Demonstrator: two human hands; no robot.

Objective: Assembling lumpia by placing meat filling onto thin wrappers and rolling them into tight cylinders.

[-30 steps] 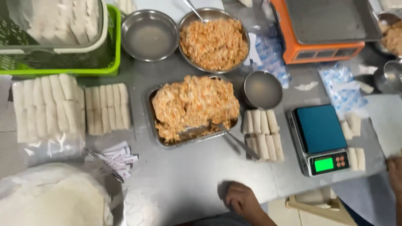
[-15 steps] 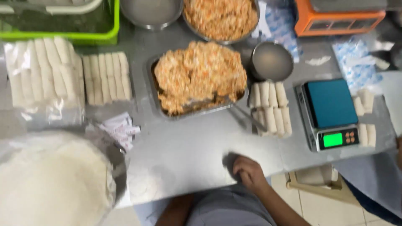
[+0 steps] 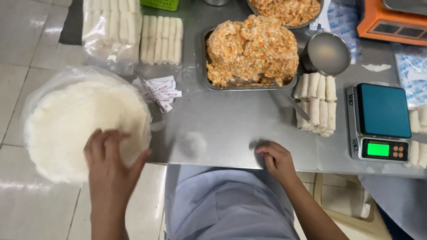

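Our left hand (image 3: 111, 162) lies flat, its grip spread on the wrappers (image 3: 75, 120); our right hand (image 3: 278, 160), fingers curled and empty, rests on the surface (image 3: 231, 129).

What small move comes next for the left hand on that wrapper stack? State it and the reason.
Probably peel one sheet off the top. The left hand lies spread on the near edge of the round white wrapper stack, with no sheet visibly lifted yet. The right hand rests empty on the steel table, with bare surface in front of the filling tray.
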